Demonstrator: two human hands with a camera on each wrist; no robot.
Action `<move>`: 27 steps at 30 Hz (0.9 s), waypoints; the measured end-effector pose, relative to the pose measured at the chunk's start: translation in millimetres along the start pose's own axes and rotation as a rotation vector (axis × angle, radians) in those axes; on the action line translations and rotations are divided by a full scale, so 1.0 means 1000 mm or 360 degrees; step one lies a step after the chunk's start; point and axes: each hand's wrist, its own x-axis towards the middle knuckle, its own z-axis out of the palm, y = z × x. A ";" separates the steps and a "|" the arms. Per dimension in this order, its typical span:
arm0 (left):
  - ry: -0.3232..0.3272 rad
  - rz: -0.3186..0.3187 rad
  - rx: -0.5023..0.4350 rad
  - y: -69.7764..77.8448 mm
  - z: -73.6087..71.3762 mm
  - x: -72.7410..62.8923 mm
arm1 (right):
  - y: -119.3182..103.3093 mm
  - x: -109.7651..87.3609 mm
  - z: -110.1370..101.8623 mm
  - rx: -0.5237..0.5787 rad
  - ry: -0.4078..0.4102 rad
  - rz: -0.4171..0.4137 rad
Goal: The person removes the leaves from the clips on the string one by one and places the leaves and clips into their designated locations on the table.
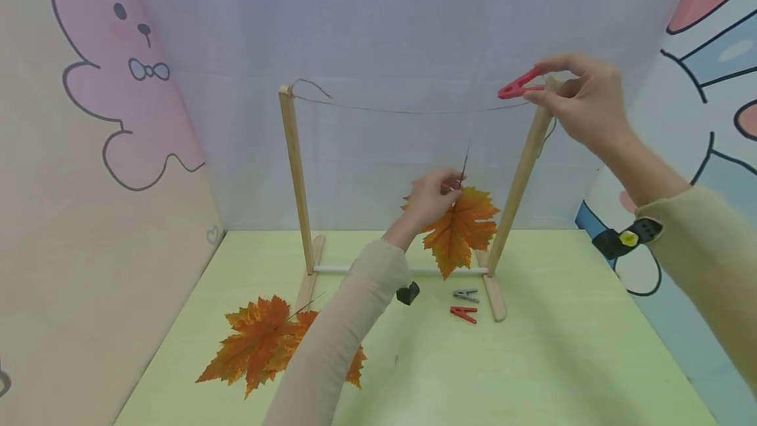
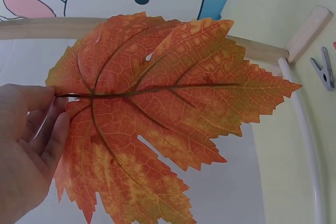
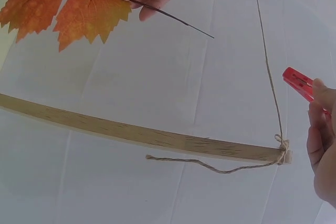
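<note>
My left hand (image 1: 434, 197) pinches an orange maple leaf (image 2: 157, 98) near the base of its dark stem. The leaf hangs below the twine (image 1: 408, 112), its stem pointing up and its tip down. My right hand (image 1: 582, 100) holds a red clothespin (image 1: 520, 86) between thumb and fingers, beside the top of the right wooden post (image 1: 523, 176). In the right wrist view that clothespin stays apart from the twine, and the leaf's stem end is bare. Knotted around the post top, the twine (image 3: 268, 66) leaves a loose tail hanging.
The left wooden post (image 1: 298, 176) carries the twine's other end. A white rod (image 1: 334, 269) joins the posts low down. On the table lie a grey clothespin (image 1: 466, 295), another red clothespin (image 1: 464, 314) and more maple leaves (image 1: 260, 340), partly behind my left sleeve.
</note>
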 end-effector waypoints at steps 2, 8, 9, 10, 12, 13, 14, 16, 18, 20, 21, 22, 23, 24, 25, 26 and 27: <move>-0.0008 -0.0023 0.0001 -0.005 -0.003 -0.003 | 0.000 -0.003 0.000 0.0022 -0.0003 -0.0008; -0.0012 -0.0093 -0.0005 -0.019 -0.012 -0.009 | 0.002 -0.008 0.004 0.0028 -0.0014 -0.0040; -0.0008 -0.0099 0.0000 -0.020 -0.013 -0.010 | 0.003 -0.009 0.005 0.0033 -0.0018 -0.0049; -0.0008 -0.0107 -0.0006 -0.022 -0.014 -0.011 | 0.003 -0.010 0.006 0.0025 -0.0024 -0.0065; -0.0006 -0.0110 -0.0006 -0.025 -0.016 -0.012 | 0.003 -0.011 0.007 0.0017 -0.0031 -0.0110; -0.0003 -0.0108 -0.0004 -0.028 -0.017 -0.013 | 0.002 -0.012 0.008 0.0023 -0.0034 -0.0132; 0.0001 -0.0106 0.0002 -0.030 -0.018 -0.013 | 0.000 -0.014 0.008 0.0024 -0.0036 -0.0155; 0.0008 -0.0107 0.0012 -0.034 -0.019 -0.015 | -0.006 -0.016 0.010 0.0015 -0.0041 -0.0205; 0.0014 -0.0109 0.0031 -0.038 -0.021 -0.017 | -0.014 -0.020 0.011 0.0006 -0.0048 -0.0236; 0.0014 -0.0115 0.0045 -0.040 -0.022 -0.019 | -0.021 -0.024 0.012 -0.0022 -0.0059 -0.0269; 0.0014 -0.0118 0.0044 -0.041 -0.023 -0.020 | -0.022 -0.025 0.012 -0.0036 -0.0065 -0.0281; 0.0013 -0.0122 0.0043 -0.042 -0.024 -0.021 | -0.021 -0.026 0.013 -0.0044 -0.0072 -0.0293; 0.0012 -0.0123 0.0047 -0.043 -0.024 -0.021 | -0.019 -0.027 0.014 -0.0055 -0.0076 -0.0300; 0.0010 -0.0126 0.0047 -0.044 -0.025 -0.022 | -0.016 -0.028 0.016 -0.0066 -0.0079 -0.0303; 0.0007 -0.0128 0.0052 -0.045 -0.025 -0.023 | -0.012 -0.028 0.017 -0.0074 -0.0083 -0.0302; 0.0004 -0.0133 0.0056 -0.046 -0.026 -0.024 | -0.008 -0.029 0.018 -0.0077 -0.0088 -0.0299; 0.0000 -0.0135 0.0061 -0.047 -0.026 -0.024 | -0.003 -0.030 0.020 -0.0089 -0.0089 -0.0299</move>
